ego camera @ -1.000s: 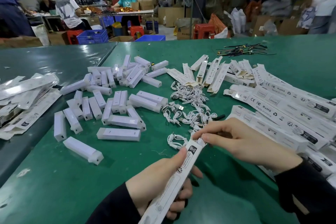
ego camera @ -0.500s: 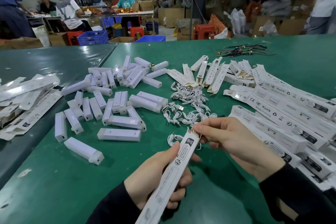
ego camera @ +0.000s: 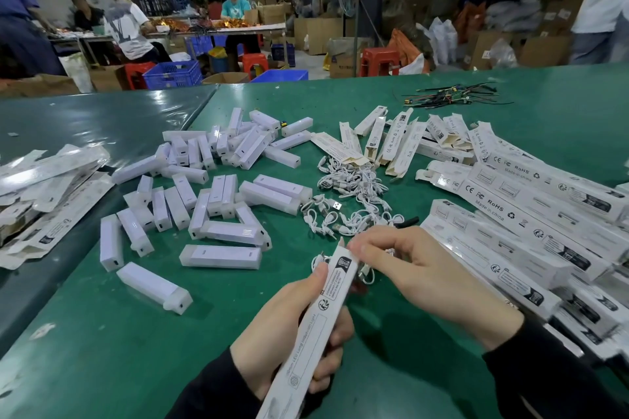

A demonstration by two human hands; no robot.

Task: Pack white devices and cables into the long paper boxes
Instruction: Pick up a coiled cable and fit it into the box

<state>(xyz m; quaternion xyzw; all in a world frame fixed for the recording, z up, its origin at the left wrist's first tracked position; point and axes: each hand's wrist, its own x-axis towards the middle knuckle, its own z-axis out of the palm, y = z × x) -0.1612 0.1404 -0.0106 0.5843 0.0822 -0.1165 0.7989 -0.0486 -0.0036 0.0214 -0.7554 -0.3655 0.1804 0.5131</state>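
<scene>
My left hand (ego camera: 282,326) grips a long white paper box (ego camera: 320,323) that slants up from the bottom edge toward the table's middle. My right hand (ego camera: 418,269) pinches the box's upper end, fingertips on its flap. A small white cable (ego camera: 366,274) lies on the table just under that hand. Several white devices (ego camera: 221,257) are scattered on the green table (ego camera: 102,350) to the left. A pile of coiled white cables (ego camera: 347,201) lies beyond my hands.
Stacked long boxes (ego camera: 531,214) fill the right side. Open-ended boxes (ego camera: 391,143) lie behind the cables, flat unfolded boxes (ego camera: 51,187) at the far left, black wires (ego camera: 449,99) at the back. People sit at a far table.
My right hand's fingertips have closed in on the box's upper end and its flap. My left hand keeps its grip on the box, which has shifted slightly.
</scene>
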